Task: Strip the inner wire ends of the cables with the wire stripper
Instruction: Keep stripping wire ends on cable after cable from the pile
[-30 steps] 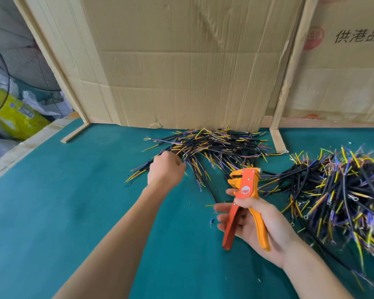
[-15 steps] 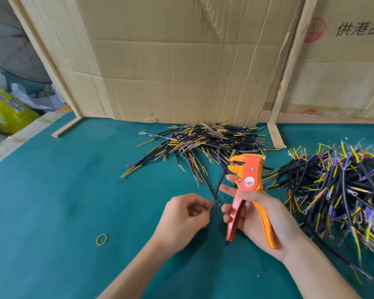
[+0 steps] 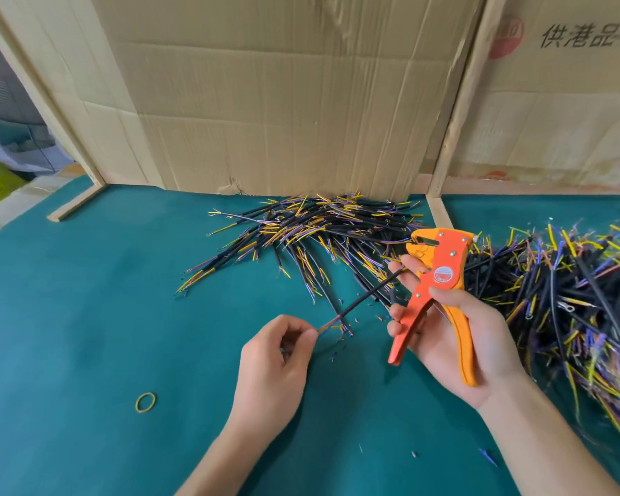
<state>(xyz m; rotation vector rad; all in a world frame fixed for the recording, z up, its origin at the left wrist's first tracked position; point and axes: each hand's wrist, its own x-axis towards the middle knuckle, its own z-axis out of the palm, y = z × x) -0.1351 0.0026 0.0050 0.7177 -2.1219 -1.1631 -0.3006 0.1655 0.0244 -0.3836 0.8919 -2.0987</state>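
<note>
A: Left hand (image 3: 271, 366) pinches the coloured inner wires of one black cable (image 3: 364, 299), fingers curled, holding it level so the ends can be fed in.

B: Right hand (image 3: 455, 338) is wrapped round the orange wire stripper (image 3: 441, 281), handles spread, its fingertips steadying the cable's far end.

A: Any containers?

B: None. Cable pile (image 3: 323, 230) lies loose on the green tabletop (image 3: 86, 316), a bigger heap (image 3: 569, 302) right.
</note>
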